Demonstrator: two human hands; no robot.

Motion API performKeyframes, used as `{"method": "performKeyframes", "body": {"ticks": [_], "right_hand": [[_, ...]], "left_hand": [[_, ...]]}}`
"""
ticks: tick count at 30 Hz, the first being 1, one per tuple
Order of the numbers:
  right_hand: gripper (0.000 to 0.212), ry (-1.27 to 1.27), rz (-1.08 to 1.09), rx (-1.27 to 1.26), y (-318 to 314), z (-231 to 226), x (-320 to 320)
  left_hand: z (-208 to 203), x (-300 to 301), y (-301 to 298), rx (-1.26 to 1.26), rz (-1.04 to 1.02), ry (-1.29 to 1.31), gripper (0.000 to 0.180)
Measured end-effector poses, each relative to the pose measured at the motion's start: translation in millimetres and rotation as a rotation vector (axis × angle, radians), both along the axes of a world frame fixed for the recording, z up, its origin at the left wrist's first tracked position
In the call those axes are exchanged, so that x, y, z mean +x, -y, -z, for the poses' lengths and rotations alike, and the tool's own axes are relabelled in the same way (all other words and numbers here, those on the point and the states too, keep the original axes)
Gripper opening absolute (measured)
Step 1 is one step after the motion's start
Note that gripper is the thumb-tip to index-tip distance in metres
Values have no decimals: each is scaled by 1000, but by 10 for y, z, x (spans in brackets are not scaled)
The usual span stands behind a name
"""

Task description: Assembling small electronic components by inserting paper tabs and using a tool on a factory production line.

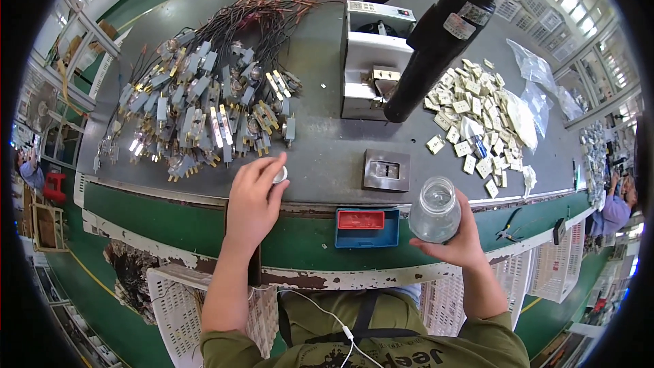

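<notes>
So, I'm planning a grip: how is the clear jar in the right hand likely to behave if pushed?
The clear jar looks hard-walled, so probably stiff. Its smooth, shiny surface could be slippery. Its round body would probably roll if laid on its side.

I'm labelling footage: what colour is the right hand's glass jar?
The glass jar is clear and colourless, seen best in head view.

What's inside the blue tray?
A smaller red tray sits toward the far side of the blue tray. Whatever lies underneath the red one is covered, so I can't tell.
</notes>
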State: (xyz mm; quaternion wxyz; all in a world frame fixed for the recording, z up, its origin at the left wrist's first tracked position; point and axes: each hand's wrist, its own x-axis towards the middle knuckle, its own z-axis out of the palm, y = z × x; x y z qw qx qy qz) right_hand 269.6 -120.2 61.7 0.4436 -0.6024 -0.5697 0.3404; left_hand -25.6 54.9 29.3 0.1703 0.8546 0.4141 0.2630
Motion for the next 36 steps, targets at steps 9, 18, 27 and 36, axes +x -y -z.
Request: {"method": "performKeyframes", "body": {"ticks": [9, 18, 27, 36], "right_hand": [[87, -1, -243, -30, -253, -270, -460], [89, -51, -364, -97, -329, -301, -670], [93, -256, -524, -354, -363, -315, -652], [93, -370, -505, -416, -368, -319, -740]], "left_hand": [[-667, 281, 477, -419, 473, 1233, 37], [-736, 299, 531, -568, 495, 1097, 29], [-759, 234, 419, -691, 523, 1103, 19], [-687, 194, 369, -787, 537, 1160, 20]]}}
